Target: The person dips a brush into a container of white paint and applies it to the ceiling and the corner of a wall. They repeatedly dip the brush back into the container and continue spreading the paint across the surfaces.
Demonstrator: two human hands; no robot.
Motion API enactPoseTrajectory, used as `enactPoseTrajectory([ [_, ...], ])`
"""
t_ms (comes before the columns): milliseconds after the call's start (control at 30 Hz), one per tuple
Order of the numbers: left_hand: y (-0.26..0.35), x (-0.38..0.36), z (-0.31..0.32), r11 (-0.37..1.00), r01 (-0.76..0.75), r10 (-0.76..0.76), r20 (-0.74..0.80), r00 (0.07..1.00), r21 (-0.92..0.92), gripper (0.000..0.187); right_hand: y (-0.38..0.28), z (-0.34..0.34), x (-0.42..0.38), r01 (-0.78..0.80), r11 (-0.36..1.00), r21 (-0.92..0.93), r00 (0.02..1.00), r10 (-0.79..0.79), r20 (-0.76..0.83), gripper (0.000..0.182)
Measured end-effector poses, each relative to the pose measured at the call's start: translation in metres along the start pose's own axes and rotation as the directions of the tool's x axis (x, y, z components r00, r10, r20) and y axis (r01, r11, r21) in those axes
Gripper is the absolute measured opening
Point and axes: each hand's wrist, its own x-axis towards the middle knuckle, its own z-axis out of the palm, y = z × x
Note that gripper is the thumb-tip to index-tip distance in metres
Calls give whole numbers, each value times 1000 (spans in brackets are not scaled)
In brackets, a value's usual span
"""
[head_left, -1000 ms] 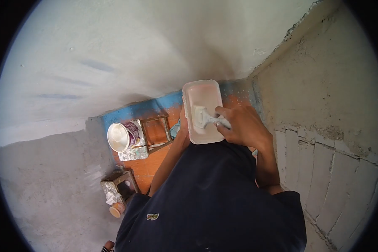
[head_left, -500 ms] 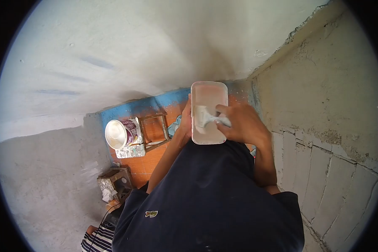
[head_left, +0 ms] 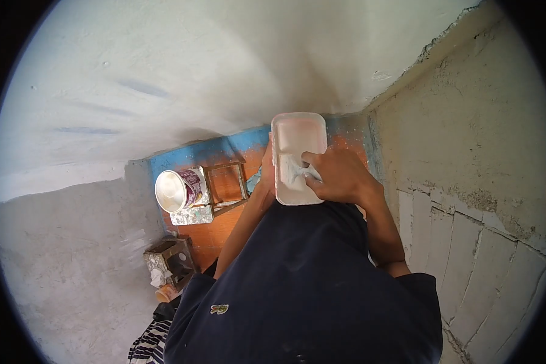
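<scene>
A white rectangular tray [head_left: 291, 142] with pale, wet-looking matter in it is held in front of my chest. My left hand [head_left: 267, 170] grips its left side, with most of the fingers hidden behind it. Over the tray's lower right part, my right hand [head_left: 340, 176] is closed round a whitish tool [head_left: 297, 172], perhaps a scraper or brush, whose head rests inside the tray.
Down to the left, a white bucket [head_left: 171, 191] stands on a paint-spattered stool [head_left: 192, 215] on the orange floor [head_left: 206, 236]. Near it are a wooden frame [head_left: 225, 184] and a worn wooden box [head_left: 173, 261]. Walls rise ahead and on both sides.
The tool and my right hand have shifted slightly left and down within the tray. The tool's head now lies lower in it. The view has moved slightly.
</scene>
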Motion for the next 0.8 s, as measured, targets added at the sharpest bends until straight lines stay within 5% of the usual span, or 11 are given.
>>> enactPoseTrajectory([
  [267, -1, -9, -3, 999, -52, 52, -64, 997, -4, 74, 6, -16, -26, 40, 999, 8, 972, -37, -231, 27],
  [467, -6, -4, -9, 999, -51, 51, 25, 998, 9, 74, 1, 9, 2, 61, 997, -44, 998, -61, -11, 28],
  [667, -5, -15, -10, 996, -48, 54, -82, 995, 74, 73, -3, -22, -27, -1, 1000, 23, 986, 5, -167, 29],
  [800, -7, -13, -9, 993, -32, 44, -104, 994, 114, 73, -2, 6, -18, 44, 998, -45, 993, -49, -111, 27],
])
